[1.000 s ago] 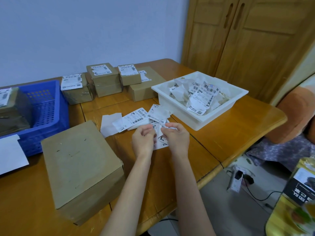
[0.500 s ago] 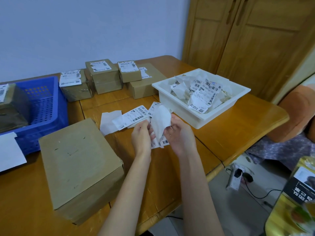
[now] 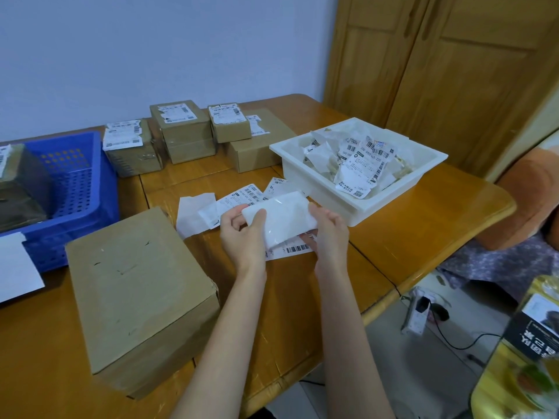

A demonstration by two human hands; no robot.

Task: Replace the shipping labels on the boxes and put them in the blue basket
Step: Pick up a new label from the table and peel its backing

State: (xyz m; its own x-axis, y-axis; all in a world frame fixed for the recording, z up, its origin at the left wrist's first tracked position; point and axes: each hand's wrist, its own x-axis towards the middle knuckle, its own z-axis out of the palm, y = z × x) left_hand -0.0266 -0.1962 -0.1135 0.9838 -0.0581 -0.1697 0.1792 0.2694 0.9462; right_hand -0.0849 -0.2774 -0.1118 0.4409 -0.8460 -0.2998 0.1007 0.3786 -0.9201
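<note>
Above the table's middle, my left hand (image 3: 242,234) and my right hand (image 3: 328,234) pinch opposite ends of a white shipping label sheet (image 3: 284,217), blank side towards me. Loose printed labels (image 3: 245,199) lie on the table under and behind it. A large bare cardboard box (image 3: 136,297) sits to the left of my hands. A blue basket (image 3: 81,182) at the left edge holds a dark wrapped box (image 3: 21,189). Several small labelled boxes (image 3: 181,130) stand at the back.
A white tray (image 3: 393,189) with crumpled old labels is at the right. A white paper (image 3: 18,267) lies at the left. The table's front edge runs close under my forearms; a power strip (image 3: 419,313) lies on the floor.
The label sheet that both hands fingered low over the table has been lifted and turned flat, its blank side now facing me. The view shifted slightly.
</note>
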